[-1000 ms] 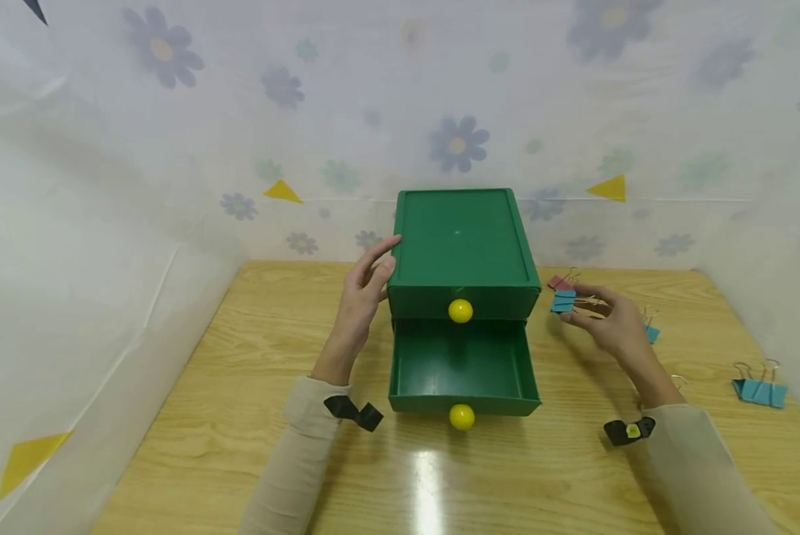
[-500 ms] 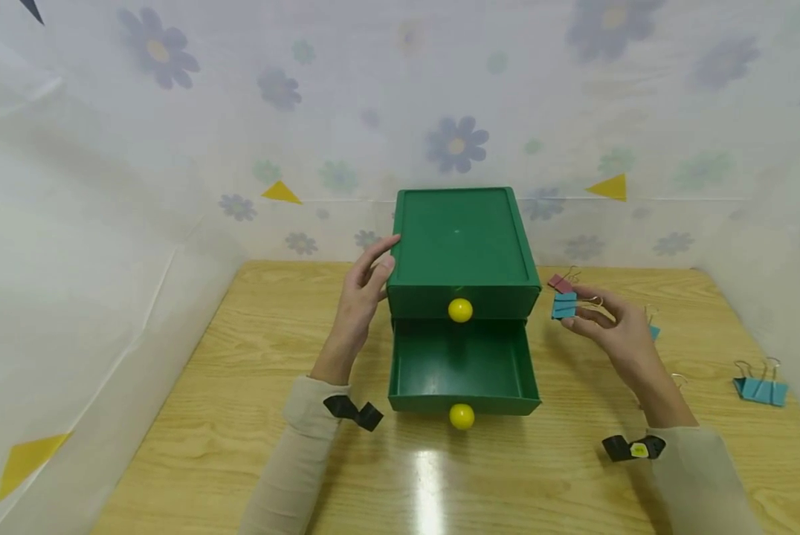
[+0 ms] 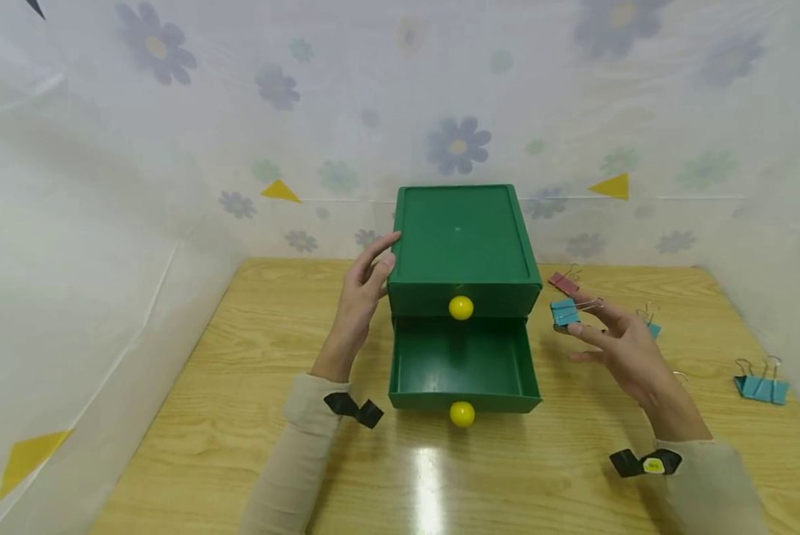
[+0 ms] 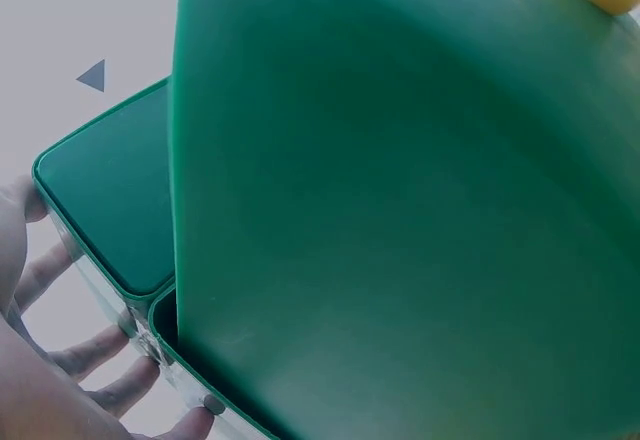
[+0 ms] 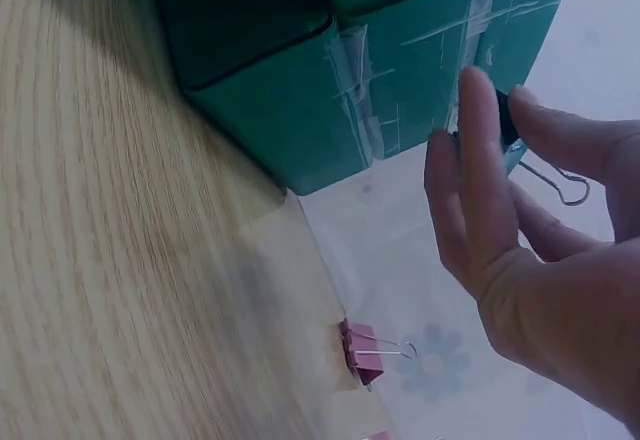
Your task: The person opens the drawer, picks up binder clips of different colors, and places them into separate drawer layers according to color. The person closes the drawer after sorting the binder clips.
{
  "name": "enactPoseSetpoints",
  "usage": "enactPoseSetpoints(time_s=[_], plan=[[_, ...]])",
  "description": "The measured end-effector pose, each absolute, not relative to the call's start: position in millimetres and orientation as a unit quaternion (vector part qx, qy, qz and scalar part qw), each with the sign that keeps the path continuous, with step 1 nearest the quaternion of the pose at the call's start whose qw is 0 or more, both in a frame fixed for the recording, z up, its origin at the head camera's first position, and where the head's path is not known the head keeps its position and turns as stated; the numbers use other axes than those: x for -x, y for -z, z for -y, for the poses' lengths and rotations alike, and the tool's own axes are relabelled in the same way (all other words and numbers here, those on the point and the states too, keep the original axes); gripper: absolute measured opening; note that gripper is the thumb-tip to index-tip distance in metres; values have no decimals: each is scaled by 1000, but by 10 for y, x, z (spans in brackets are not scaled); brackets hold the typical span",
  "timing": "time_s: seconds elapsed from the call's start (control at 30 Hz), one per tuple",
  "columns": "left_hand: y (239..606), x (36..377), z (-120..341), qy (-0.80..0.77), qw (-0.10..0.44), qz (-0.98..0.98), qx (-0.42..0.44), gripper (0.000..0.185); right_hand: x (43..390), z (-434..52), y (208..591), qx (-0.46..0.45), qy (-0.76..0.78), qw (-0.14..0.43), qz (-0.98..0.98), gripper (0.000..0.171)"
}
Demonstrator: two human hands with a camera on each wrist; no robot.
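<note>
A green two-drawer box [image 3: 460, 230] stands in the middle of the table, its lower drawer [image 3: 460, 360] pulled out with nothing inside. My left hand [image 3: 363, 297] rests against the box's left side; the left wrist view shows its fingers [image 4: 92, 352] spread along that wall. To the right of the box, my right hand [image 3: 630, 357] pinches a blue binder clip [image 3: 564, 311] between thumb and fingers, above the table. In the right wrist view the fingers mostly cover this clip, and one wire handle [image 5: 560, 182] sticks out.
A pink binder clip [image 3: 563, 283] lies behind the held clip. Another blue clip [image 3: 654, 330] is partly hidden by my right hand, and a larger blue one [image 3: 761, 389] lies farther right. Yellow knobs [image 3: 462, 414] stick out at the drawer fronts. A flowered sheet [image 3: 346, 111] hangs behind.
My right hand has drawn slightly toward me and rolled, lowering the blue binder clip a little and tilting it. The pink clip now shows more fully. My left hand stays where it was.
</note>
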State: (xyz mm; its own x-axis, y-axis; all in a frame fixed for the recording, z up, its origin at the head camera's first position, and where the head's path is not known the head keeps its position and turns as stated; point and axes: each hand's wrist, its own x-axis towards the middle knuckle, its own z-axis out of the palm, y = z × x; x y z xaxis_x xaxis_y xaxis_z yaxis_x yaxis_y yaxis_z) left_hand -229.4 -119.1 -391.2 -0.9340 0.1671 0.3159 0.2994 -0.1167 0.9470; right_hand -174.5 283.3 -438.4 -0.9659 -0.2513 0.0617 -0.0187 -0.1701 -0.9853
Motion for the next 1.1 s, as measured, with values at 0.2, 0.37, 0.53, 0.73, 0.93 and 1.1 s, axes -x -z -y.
enactPoseSetpoints(time_s=[0.2,0.37,0.53,0.73,0.93,1.1], plan=[[3894,2296,1183,725,47,664,174,42,1687,-2824,4346,130,785,119,-594,38],[3890,2306,1181,725,47,664,176,43,1619,-2819,4305,162,797,116,-571,47],[3890,2312,1183,724,47,665,177,43,1511,-2792,4254,135,758,64,-635,44],[3898,2297,1188,724,47,667,173,44,1441,-2704,4177,110,688,0,-717,38],[3895,2280,1190,724,48,667,173,44,1433,-2636,4138,128,695,-37,-707,31],[3906,2273,1183,723,50,667,174,43,1426,-2602,4109,130,693,-56,-707,29]])
